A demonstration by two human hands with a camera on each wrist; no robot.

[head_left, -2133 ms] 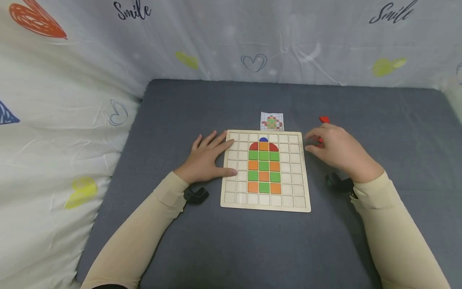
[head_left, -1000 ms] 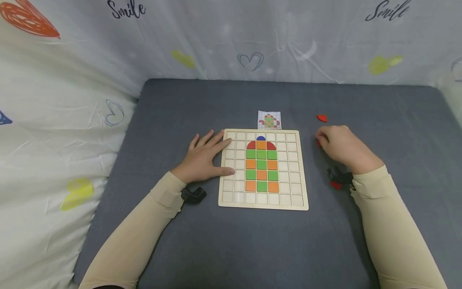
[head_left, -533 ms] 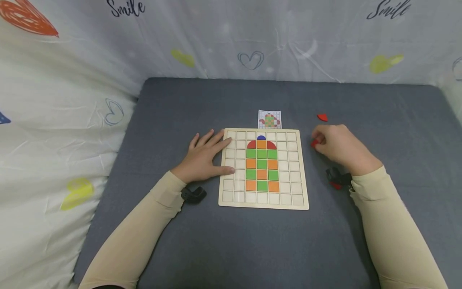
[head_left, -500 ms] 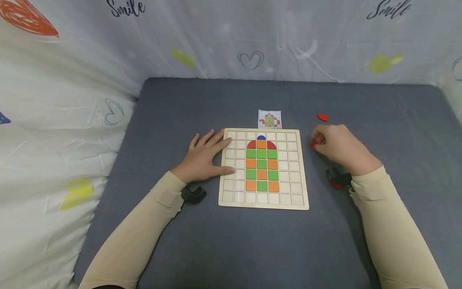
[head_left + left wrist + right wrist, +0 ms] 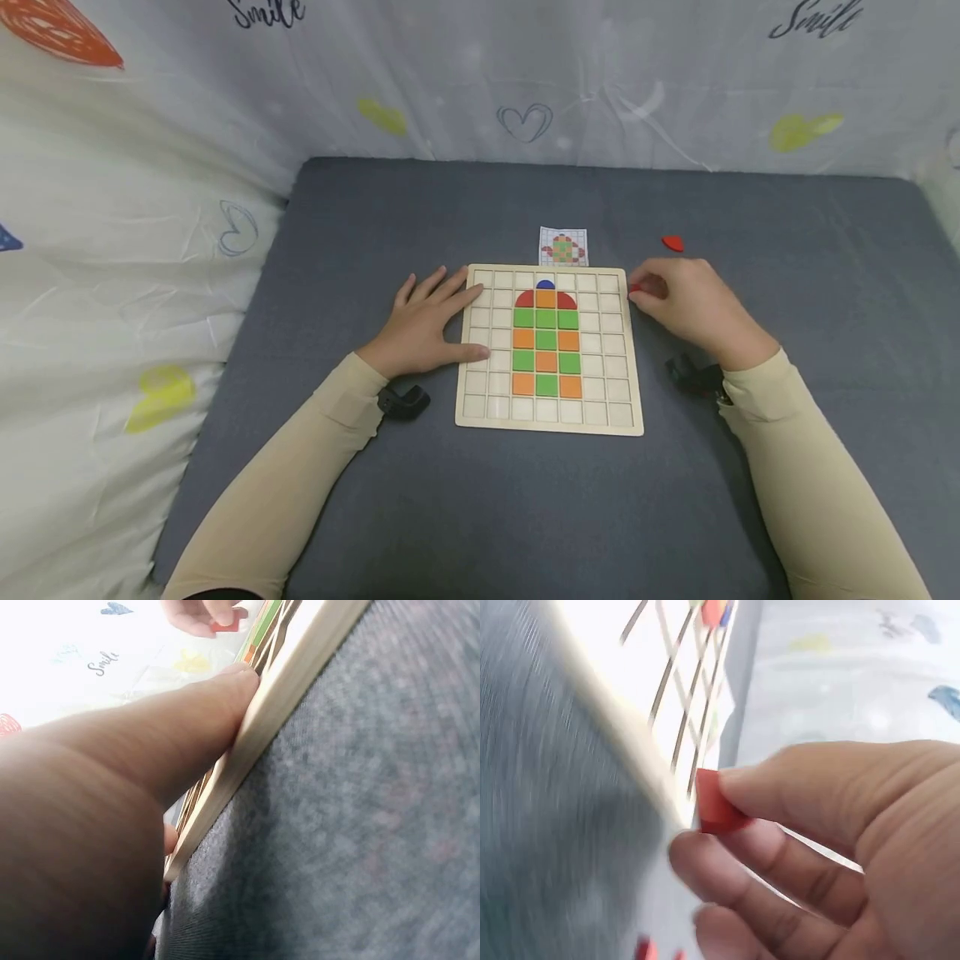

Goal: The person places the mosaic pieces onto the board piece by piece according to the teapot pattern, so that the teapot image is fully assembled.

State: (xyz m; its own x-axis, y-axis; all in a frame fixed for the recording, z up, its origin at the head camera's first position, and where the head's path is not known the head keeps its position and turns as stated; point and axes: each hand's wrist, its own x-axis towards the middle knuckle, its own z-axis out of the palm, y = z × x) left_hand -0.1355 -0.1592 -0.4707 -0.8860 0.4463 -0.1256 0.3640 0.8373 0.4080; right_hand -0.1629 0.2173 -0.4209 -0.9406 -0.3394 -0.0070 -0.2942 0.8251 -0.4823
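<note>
My right hand (image 5: 686,304) pinches a small red tile (image 5: 716,802) between thumb and fingertips, just beside the right edge of a wooden grid board (image 5: 630,417). The left hand (image 5: 423,329) lies with spread fingers along the board's left edge, its thumb (image 5: 225,694) resting on the rim. Orange tiles (image 5: 546,362) and green tiles (image 5: 546,339) fill a block of middle cells. Two red quarter-round tiles (image 5: 567,301) flank the top orange one, and a blue half-round tile (image 5: 545,285) sits above it.
A printed pattern card (image 5: 563,247) lies at the board's far edge. Beyond my right hand lies a loose red quarter-round tile (image 5: 672,243). The dark cloth-covered table (image 5: 525,508) ends at a white printed curtain (image 5: 450,75). Black wrist cameras (image 5: 403,402) sit on both wrists.
My right hand has picked up a red tile from the cloth and moved left with it to the board's edge. The left hand keeps its place on the board.
</note>
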